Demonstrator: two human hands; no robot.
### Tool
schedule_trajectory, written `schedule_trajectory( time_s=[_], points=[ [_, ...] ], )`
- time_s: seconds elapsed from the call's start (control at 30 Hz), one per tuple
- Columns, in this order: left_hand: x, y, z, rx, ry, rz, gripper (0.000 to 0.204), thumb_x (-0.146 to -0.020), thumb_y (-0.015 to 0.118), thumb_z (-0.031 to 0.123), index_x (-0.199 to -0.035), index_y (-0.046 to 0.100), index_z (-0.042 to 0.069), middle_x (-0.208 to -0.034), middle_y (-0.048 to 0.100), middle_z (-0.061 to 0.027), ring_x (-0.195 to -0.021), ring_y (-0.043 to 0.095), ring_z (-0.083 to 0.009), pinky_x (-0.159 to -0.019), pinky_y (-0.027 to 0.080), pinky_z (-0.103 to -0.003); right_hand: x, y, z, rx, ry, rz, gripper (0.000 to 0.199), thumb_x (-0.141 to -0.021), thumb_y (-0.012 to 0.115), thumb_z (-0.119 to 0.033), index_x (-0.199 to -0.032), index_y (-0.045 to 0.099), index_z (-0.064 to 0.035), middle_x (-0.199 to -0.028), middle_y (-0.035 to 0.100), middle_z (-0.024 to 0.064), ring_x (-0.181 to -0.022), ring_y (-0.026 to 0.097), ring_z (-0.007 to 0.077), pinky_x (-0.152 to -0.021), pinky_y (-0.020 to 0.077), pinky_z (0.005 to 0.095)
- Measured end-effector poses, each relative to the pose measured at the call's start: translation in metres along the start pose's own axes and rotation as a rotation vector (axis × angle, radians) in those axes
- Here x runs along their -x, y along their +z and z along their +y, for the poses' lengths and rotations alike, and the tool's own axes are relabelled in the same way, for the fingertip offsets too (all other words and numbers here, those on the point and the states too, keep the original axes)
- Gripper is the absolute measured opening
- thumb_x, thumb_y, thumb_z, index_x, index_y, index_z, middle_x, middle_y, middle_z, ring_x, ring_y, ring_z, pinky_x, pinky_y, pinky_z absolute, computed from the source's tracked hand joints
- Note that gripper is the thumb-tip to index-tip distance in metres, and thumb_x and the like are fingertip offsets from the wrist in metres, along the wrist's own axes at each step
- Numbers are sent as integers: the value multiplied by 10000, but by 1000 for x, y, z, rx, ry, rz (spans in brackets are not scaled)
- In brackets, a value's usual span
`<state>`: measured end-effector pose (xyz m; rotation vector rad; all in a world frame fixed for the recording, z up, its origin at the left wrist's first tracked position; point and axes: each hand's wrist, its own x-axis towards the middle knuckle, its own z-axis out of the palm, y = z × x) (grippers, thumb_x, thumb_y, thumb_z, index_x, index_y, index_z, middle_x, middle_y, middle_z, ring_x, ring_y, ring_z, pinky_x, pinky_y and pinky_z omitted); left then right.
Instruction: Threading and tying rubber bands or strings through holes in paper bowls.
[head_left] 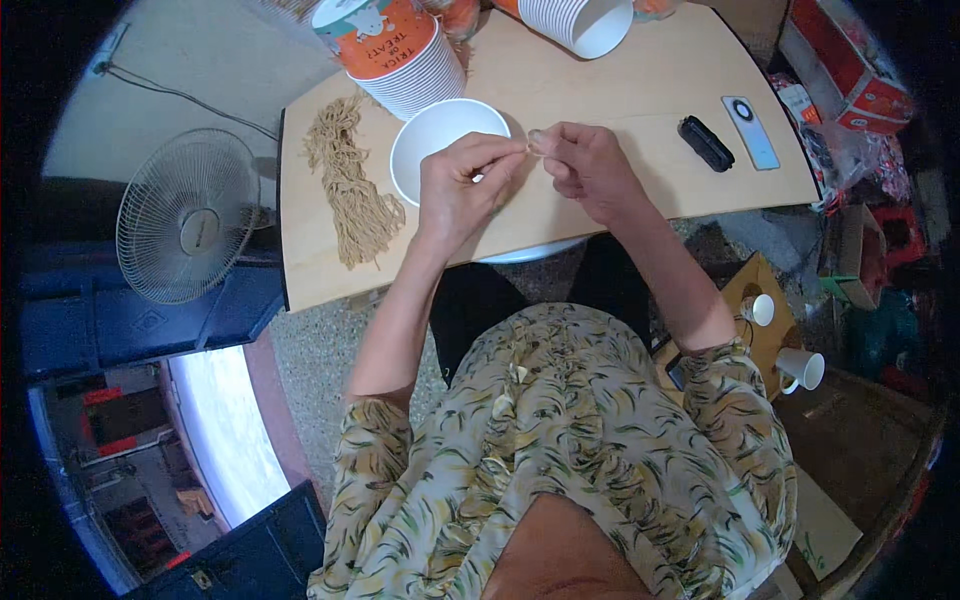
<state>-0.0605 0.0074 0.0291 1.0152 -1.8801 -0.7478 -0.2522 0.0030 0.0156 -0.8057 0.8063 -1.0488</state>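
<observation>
My left hand [462, 188] and my right hand [592, 172] meet fingertip to fingertip above the table [640, 110]. Both are pinched closed, and whatever lies between the fingers is too small to make out. Partly under my left hand stands a white paper bucket [412, 152], its round mouth facing up. To its left lies a bundle of tan twisted cords [362, 200], spread lengthwise toward the table's near edge. Behind the bucket leans a tall stack of nested paper buckets [410, 85], the outermost one orange with printed figures.
Another stack of white buckets [590, 28] lies on its side at the back. A black case [706, 144] and a phone [752, 132] rest at the right. A fan [190, 215] stands left of the table. White cups [800, 370] sit on a low wooden stand at right.
</observation>
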Motion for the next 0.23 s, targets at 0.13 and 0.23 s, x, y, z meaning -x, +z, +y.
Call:
schedule_trajectory(
  time_s=[0.13, 0.23],
  points=[
    [7, 4, 7, 65, -129, 96, 171, -870, 696, 63, -1035, 735, 42, -872, 723, -67, -690, 634, -92, -593, 502, -248, -1, 1, 2, 17, 5, -28, 220, -905, 686, -214, -840, 597, -23, -590, 471, -36, -443, 332, 33, -394, 238, 207],
    [8, 7, 7, 130, -62, 144, 266, -870, 690, 53, -1132, 708, 92, -881, 733, -74, -791, 695, -128, -660, 537, -234, -2, 0, 6, 30, 6, -36, 259, -893, 707, -252, -842, 596, -23, -595, 486, -27, -436, 327, 35, -382, 240, 212]
  ],
)
